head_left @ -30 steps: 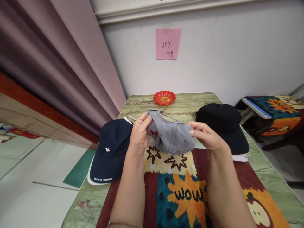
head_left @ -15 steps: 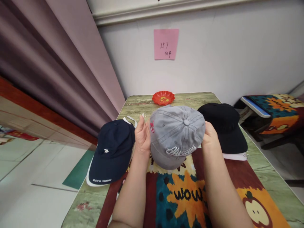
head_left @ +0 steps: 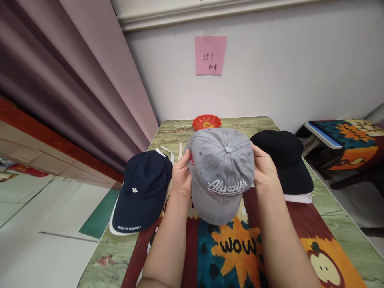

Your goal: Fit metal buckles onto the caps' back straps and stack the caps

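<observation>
A grey baseball cap [head_left: 220,168] with white "Always" lettering is held between my two hands over the middle of the table, its brim towards me. My left hand [head_left: 181,174] grips its left side, thumb against the cloth near a red mark. On the opposite side my right hand [head_left: 264,166] is closed on the cap, with some fingers hidden behind it. Left of my left arm lies a navy baseball cap [head_left: 141,188] on top of a white-edged one. A black cap [head_left: 283,160] rests to the right, over a white cap [head_left: 299,198] that is mostly covered.
A red scalloped dish [head_left: 207,121] stands at the table's back, partly behind the grey cap. The table [head_left: 105,262] bears a colourful "WOW" cloth [head_left: 237,248]. A pink note [head_left: 211,55] is stuck on the wall. A curtain [head_left: 90,60] hangs left; a stool [head_left: 351,140] is at right.
The grey cap has turned slightly, so its lettering and brim face me more squarely. Its brim has come a little nearer to me, and my left thumb now lies against its side.
</observation>
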The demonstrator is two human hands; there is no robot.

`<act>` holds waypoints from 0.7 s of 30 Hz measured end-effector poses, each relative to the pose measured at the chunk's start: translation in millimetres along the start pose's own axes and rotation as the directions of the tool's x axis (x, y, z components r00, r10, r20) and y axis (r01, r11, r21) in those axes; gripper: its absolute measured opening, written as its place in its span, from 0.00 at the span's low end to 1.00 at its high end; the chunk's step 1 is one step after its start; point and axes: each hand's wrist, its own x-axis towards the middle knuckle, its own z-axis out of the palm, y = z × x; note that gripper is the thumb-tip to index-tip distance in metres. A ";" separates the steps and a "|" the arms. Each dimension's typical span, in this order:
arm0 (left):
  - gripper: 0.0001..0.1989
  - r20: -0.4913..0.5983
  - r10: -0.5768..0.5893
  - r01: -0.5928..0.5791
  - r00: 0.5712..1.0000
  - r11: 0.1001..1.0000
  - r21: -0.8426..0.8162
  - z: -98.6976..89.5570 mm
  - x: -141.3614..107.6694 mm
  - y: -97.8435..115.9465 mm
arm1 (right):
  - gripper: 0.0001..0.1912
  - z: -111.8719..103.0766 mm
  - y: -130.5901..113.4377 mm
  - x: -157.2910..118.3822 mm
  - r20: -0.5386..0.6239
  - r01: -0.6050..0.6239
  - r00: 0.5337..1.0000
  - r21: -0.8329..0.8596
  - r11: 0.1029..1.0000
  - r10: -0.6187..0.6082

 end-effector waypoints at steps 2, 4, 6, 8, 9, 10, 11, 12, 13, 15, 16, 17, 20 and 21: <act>0.19 -0.038 0.074 -0.075 0.997 0.997 -0.028 -4.5 4.4 3.6 | 0.18 6.1 -3.2 -5.1 -0.034 -0.047 0.998 0.075 0.996 0.050; 0.21 -0.049 0.124 -0.127 0.991 0.990 -0.059 -9.7 9.1 6.0 | 0.17 13.6 -6.1 -10.0 -0.028 -0.107 0.993 0.131 0.986 0.112; 0.22 -0.080 0.135 -0.145 0.988 0.982 -0.123 -12.9 13.4 7.0 | 0.16 20.4 -8.1 -14.0 0.013 -0.141 0.990 0.151 0.978 0.141; 0.22 -0.163 0.113 -0.151 0.980 0.960 -0.238 -12.5 16.3 7.7 | 0.15 24.6 -9.0 -16.7 0.056 -0.146 0.989 0.141 0.979 0.140; 0.22 -0.213 0.094 -0.157 0.972 0.940 -0.303 -10.9 17.2 8.3 | 0.15 25.5 -9.3 -17.5 0.075 -0.150 0.987 0.130 0.980 0.142; 0.22 -0.260 0.073 -0.167 0.963 0.918 -0.360 -8.8 17.7 9.1 | 0.15 25.6 -9.6 -18.1 0.091 -0.156 0.985 0.121 0.980 0.146; 0.22 -0.299 0.055 -0.179 0.953 0.897 -0.403 -6.3 17.9 10.2 | 0.15 25.3 -10.0 -18.5 0.107 -0.162 0.983 0.118 0.980 0.150; 0.23 -0.330 0.042 -0.191 0.943 0.882 -0.431 -3.8 17.8 11.3 | 0.15 24.9 -10.6 -18.9 0.122 -0.166 0.981 0.123 0.978 0.152; 0.23 -0.350 0.033 -0.198 0.936 0.872 -0.448 -1.5 17.5 12.6 | 0.16 24.8 -11.6 -19.4 0.140 -0.167 0.979 0.137 0.976 0.148; 0.23 -0.367 0.027 -0.207 0.930 0.863 -0.461 1.8 16.7 14.6 | 0.19 26.5 -14.2 -21.0 0.177 -0.154 0.977 0.184 0.971 0.122; 0.23 -0.369 0.032 -0.212 0.929 0.862 -0.461 2.7 16.4 15.3 | 0.21 28.5 -16.0 -22.4 0.193 -0.143 0.976 0.210 0.967 0.103; 0.23 -0.366 0.041 -0.219 0.930 0.862 -0.458 3.2 16.2 15.8 | 0.25 31.3 -17.8 -24.1 0.207 -0.130 0.975 0.231 0.964 0.082; 0.23 -0.360 0.081 -0.243 0.930 0.868 -0.433 2.8 16.1 16.9 | 0.36 41.4 -23.7 -30.6 0.228 -0.101 0.973 0.248 0.964 0.044; 0.23 -0.363 0.088 -0.248 0.928 0.872 -0.422 2.6 16.2 17.5 | 0.37 44.2 -25.5 -32.7 0.227 -0.108 0.972 0.231 0.967 0.054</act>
